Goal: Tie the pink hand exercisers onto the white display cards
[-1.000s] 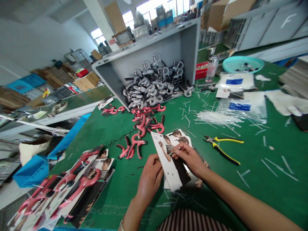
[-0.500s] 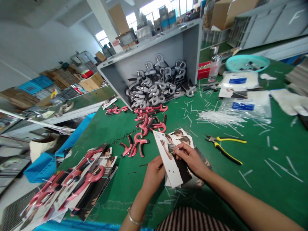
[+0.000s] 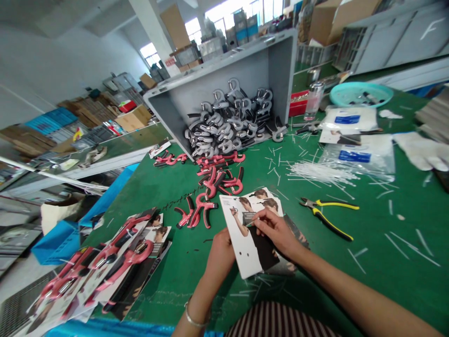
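Note:
My left hand [image 3: 221, 252] grips a printed cardboard card [image 3: 245, 260] by its left edge, the fingertips hidden behind it. The card is tilted, with two small holes near its lower end. Over its printed face, my right hand [image 3: 275, 229] is closed in a pinch. A thin, pale cable tie [image 3: 249, 224] seems to stick out from those fingertips. More printed cards [image 3: 289, 267] lie beneath on the green table. Left of the card, pink-and-black spring clamps [image 3: 199, 213] lie loose. Yellow-and-black cutting pliers [image 3: 329, 213] rest to the right of my right hand.
A grey crate [image 3: 280, 61] on its side holds many grey clamps [image 3: 224, 126]. White cable ties [image 3: 319, 172] are heaped at the right, by plastic bags [image 3: 372, 159] and a white glove [image 3: 423, 147]. Cards with pink clamps [image 3: 122, 267] are stacked at the lower left.
The card has turned to face me more, its left edge shifting left and down with my left hand. My right hand stays nearly in place, still pinched.

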Motion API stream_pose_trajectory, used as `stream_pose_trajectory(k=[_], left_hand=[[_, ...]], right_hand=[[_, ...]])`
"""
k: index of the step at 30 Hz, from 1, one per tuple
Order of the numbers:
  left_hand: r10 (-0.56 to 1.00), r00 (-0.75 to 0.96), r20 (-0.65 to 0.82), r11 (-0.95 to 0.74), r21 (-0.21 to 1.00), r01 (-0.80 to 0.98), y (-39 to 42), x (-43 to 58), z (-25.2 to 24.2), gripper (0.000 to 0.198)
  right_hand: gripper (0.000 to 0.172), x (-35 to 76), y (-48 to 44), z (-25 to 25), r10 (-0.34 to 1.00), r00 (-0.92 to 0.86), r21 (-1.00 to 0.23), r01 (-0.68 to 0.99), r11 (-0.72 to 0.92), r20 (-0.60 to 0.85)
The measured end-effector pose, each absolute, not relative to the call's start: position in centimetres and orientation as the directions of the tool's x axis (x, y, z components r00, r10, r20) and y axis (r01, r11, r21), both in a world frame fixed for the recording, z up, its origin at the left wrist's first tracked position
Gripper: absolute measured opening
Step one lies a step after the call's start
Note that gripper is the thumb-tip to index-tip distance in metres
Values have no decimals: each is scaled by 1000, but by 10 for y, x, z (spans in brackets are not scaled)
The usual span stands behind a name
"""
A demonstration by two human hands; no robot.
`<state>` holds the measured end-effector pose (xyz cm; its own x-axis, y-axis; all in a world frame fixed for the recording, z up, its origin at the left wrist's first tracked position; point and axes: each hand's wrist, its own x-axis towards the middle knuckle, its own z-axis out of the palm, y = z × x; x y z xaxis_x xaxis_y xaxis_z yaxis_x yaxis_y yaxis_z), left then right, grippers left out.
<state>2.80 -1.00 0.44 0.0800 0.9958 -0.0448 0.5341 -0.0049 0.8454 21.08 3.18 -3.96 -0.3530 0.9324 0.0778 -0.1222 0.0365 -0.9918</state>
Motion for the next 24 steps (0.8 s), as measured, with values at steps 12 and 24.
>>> stream_pose_trajectory(k=[12, 24], left_hand=[[993, 112, -41, -28, 831, 556, -10, 25, 4, 14], [992, -66, 105, -56, 853, 519, -15, 27, 0, 37]], right_hand=[[18, 209, 30, -39, 935, -346, -992, -124, 35, 77], [22, 204, 26, -36, 867, -439, -952, 77, 297, 236]])
